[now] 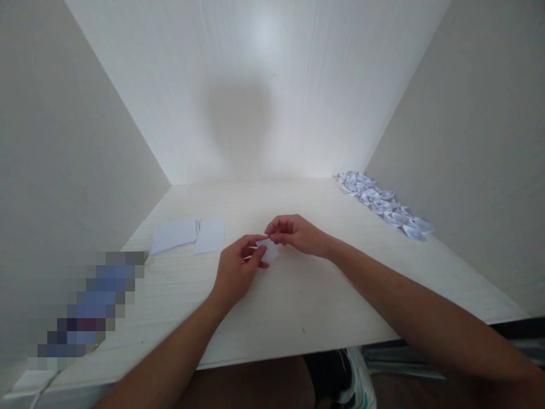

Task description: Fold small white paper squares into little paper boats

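A small folded piece of white paper (268, 250) is held just above the pale wooden desk (298, 307) near its middle. My left hand (236, 270) pinches the paper's lower left side with thumb and fingers curled. My right hand (293, 233) pinches its upper right edge, fingers bent together. Both hands meet over the paper.
Two flat white paper sheets (187, 235) lie side by side at the left of the desk. A row of several folded paper pieces (383, 204) runs along the right wall. White walls close in the desk on three sides. A blurred patch sits at the front left.
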A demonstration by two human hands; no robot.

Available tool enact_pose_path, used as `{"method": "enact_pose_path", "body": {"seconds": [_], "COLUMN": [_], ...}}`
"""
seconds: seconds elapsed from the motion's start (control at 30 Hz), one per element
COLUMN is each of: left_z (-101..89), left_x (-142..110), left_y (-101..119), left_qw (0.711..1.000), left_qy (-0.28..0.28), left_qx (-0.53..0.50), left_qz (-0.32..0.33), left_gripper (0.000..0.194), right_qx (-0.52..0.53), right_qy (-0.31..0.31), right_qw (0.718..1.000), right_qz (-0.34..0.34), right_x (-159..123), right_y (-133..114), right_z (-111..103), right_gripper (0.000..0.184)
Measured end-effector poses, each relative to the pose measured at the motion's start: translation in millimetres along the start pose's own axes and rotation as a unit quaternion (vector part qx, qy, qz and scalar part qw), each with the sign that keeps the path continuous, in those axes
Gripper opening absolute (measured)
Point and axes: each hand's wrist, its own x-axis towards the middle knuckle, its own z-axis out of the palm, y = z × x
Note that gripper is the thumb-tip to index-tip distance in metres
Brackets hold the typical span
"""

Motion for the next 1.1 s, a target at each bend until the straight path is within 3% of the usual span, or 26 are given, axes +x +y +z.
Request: {"method": "enact_pose_path", "body": {"seconds": [0.23, 0.33, 0.5, 0.63, 0.77, 0.87, 1.1], "left_z": [2.9, 9.5, 16.7, 13.1, 4.7, 0.9, 3.5], "left_x": [-3.6, -6.9, -4.2, -4.9, -7.8, -5.5, -4.5], "left_y": [3.7, 6.4, 4.2, 0.0, 6.4, 15.9, 19.7], "left_qw": [0.981, 0.985, 0.994, 0.992, 0.99, 0.978, 0.944], "left_qy": [-0.02, -0.013, 0.061, 0.073, 0.003, -0.047, 0.009], "left_qx": [-0.19, -0.17, -0.062, -0.035, 0.094, 0.164, 0.324], "left_qz": [-0.017, -0.034, -0.068, -0.101, -0.109, -0.122, -0.062], "left_gripper": [0.028, 0.03, 0.036, 0.036, 0.021, 0.02, 0.018], "right_qx": [0.005, -0.032, -0.036, -0.045, -0.259, -0.34, -0.411], "right_qy": [0.068, 0.137, 0.206, 0.167, 0.073, 0.023, 0.013], "right_qw": [0.997, 0.99, 0.977, 0.983, 0.957, 0.932, 0.901], "right_qz": [-0.02, -0.026, -0.048, -0.055, -0.11, -0.128, -0.136], "right_x": [-11.3, -26.6, -44.5, -52.1, -60.1, -61.8, -58.5], "right_y": [-0.4, 2.0, 10.5, 13.8, 13.9, 14.7, 15.0], "right_z": [18.6, 22.3, 29.8, 32.0, 27.0, 23.8, 22.9], "right_gripper": [0.027, 0.026, 0.023, 0.024, 0.021, 0.02, 0.017]}}
